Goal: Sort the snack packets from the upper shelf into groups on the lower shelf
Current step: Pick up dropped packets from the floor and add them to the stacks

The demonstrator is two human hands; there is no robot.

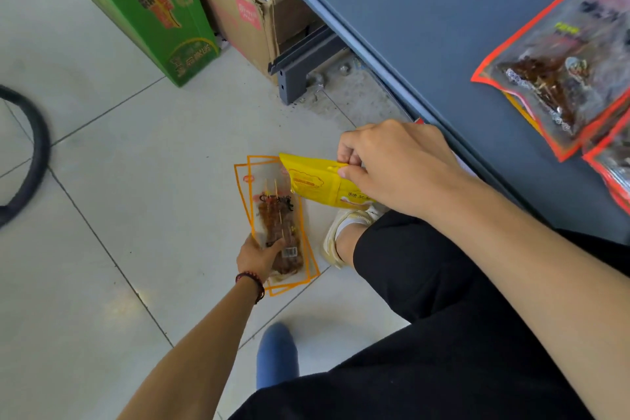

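My left hand (256, 257) grips two clear, orange-edged skewer snack packets (278, 215) low over the tiled floor. My right hand (392, 164) pinches the top edge of a yellow snack packet (315, 182) just right of them, near the front edge of the grey shelf (443, 44). On that shelf, at the right, lie red-edged clear packets (559, 61) of dark snacks, with more of them (613, 160) overlapping at the frame's right edge.
A green carton (146, 7) and a brown cardboard box (245, 24) stand on the floor at the back. The shelf's grey foot (293, 78) sits beside them. A black hoop (30, 153) lies at left. My legs and shoes fill the lower right.
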